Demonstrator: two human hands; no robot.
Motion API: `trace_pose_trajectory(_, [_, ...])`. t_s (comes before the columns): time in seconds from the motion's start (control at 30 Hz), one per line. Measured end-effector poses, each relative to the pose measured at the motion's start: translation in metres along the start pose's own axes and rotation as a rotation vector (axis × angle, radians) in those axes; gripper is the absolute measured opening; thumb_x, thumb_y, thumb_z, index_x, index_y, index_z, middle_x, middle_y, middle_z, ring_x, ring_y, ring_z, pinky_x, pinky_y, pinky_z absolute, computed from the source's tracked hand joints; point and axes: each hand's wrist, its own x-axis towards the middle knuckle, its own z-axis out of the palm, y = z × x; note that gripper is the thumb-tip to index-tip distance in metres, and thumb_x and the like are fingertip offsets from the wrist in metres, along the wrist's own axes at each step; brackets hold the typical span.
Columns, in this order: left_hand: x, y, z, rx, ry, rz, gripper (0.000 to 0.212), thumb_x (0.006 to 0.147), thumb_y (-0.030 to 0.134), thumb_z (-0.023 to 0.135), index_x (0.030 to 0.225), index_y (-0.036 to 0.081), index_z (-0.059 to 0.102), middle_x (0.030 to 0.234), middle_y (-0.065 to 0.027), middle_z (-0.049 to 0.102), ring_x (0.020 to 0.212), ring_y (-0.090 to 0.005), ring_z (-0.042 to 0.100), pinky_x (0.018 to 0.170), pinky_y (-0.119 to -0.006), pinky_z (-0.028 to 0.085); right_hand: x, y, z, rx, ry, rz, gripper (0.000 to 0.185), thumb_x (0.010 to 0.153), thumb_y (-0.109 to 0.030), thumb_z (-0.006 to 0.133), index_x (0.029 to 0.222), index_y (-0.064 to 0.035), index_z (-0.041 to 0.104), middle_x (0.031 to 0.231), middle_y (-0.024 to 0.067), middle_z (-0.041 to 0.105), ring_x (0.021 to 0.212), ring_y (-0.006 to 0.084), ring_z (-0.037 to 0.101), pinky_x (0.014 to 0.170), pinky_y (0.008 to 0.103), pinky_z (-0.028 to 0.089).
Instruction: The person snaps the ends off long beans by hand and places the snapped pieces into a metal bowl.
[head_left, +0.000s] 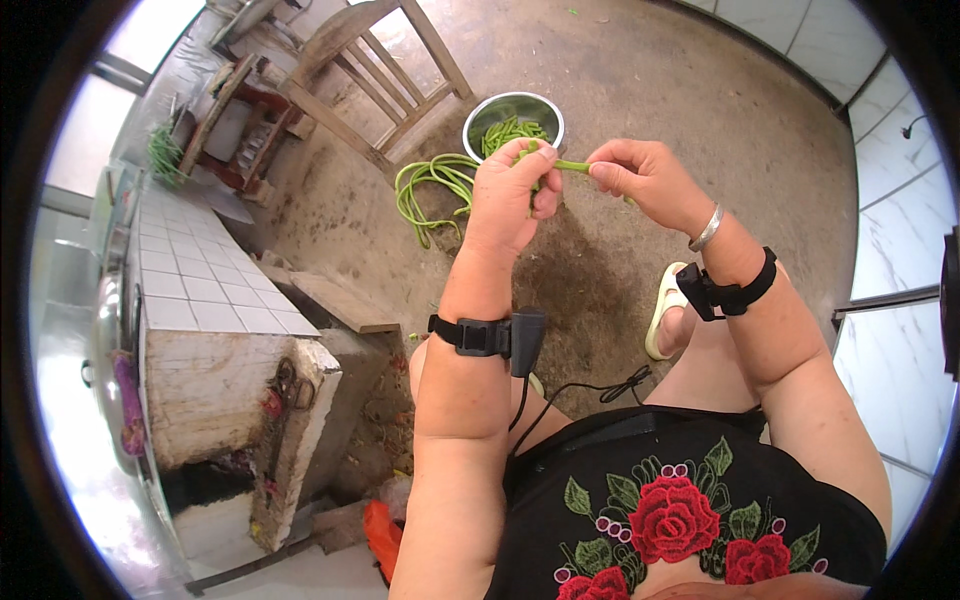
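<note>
My left hand (517, 184) is closed around several short pieces of green long bean. Between my two hands stretches a long bean (573, 166), its other part pinched by the thumb and fingers of my right hand (643, 178). Just beyond my left hand a round stainless steel bowl (551, 105) sits on the floor. Cut bean pieces (517, 132) lie inside it. A loose bundle of whole long beans (420, 187) rests on the floor left of the bowl, partly behind my left hand.
A wooden chair (390, 82) stands behind the beans. At left is a white-tiled stove counter (217, 277) with a wooden board (334, 300) beside it. A purple eggplant (129, 405) lies on the counter's far left. Black cables (592, 386) hang near my lap.
</note>
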Motion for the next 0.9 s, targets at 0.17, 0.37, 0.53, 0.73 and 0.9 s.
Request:
trace_pose_trajectory(0.17, [-0.001, 0.006, -0.002, 0.090, -0.032, -0.074, 0.009, 0.090, 0.009, 0.057, 0.094, 0.004, 0.063, 0.068, -0.0065, 0.059, 0.047, -0.0098, 0.044, 0.043, -0.022, 0.033, 0.000, -0.002, -0.016, -0.001, -0.019, 0.017, 0.018, 0.090, -0.020, 0.066, 0.095, -0.0041, 0.070, 0.076, -0.0044, 0.059, 0.071, 0.0047, 0.051, 0.063, 0.0209, 0.042])
trace_pose_trajectory(0.37, [-0.004, 0.003, -0.004, 0.310, -0.180, -0.146, 0.018, 0.086, 0.005, 0.057, 0.100, -0.002, 0.066, 0.072, -0.0102, 0.065, 0.047, -0.0075, 0.045, 0.041, -0.020, 0.030, -0.001, -0.004, -0.017, -0.007, -0.042, -0.015, 0.016, 0.089, -0.017, 0.066, 0.093, -0.0031, 0.071, 0.077, -0.0029, 0.061, 0.073, 0.0054, 0.052, 0.065, 0.0216, 0.042])
trace_pose_trajectory(0.53, [-0.005, 0.000, 0.005, 0.463, -0.214, -0.162, 0.019, 0.085, 0.006, 0.056, 0.098, -0.002, 0.067, 0.069, -0.0068, 0.064, 0.047, -0.0053, 0.043, 0.041, -0.020, 0.030, -0.001, -0.003, -0.015, -0.070, -0.065, -0.054, 0.015, 0.088, -0.015, 0.067, 0.093, -0.0015, 0.070, 0.080, -0.0007, 0.065, 0.073, 0.0062, 0.053, 0.066, 0.0229, 0.043])
trace_pose_trajectory(0.73, [0.002, -0.013, 0.004, 0.800, -0.096, 0.023, 0.019, 0.084, 0.012, 0.057, 0.091, -0.001, 0.068, 0.065, -0.0029, 0.061, 0.049, -0.0063, 0.046, 0.046, -0.022, 0.036, -0.001, 0.000, -0.006, -0.163, 0.044, -0.035, 0.017, 0.086, -0.017, 0.066, 0.089, -0.0014, 0.070, 0.074, 0.0036, 0.067, 0.066, 0.0095, 0.057, 0.062, 0.0270, 0.047])
trace_pose_trajectory(0.9, [0.011, -0.027, 0.010, 1.037, 0.073, 0.227, 0.022, 0.081, 0.016, 0.057, 0.083, -0.004, 0.065, 0.067, -0.0185, 0.062, 0.062, -0.0271, 0.059, 0.060, -0.036, 0.046, 0.000, 0.006, 0.001, -0.309, 0.181, -0.019, 0.023, 0.086, -0.022, 0.064, 0.090, 0.0002, 0.069, 0.065, 0.0087, 0.061, 0.058, 0.0140, 0.054, 0.057, 0.0289, 0.044])
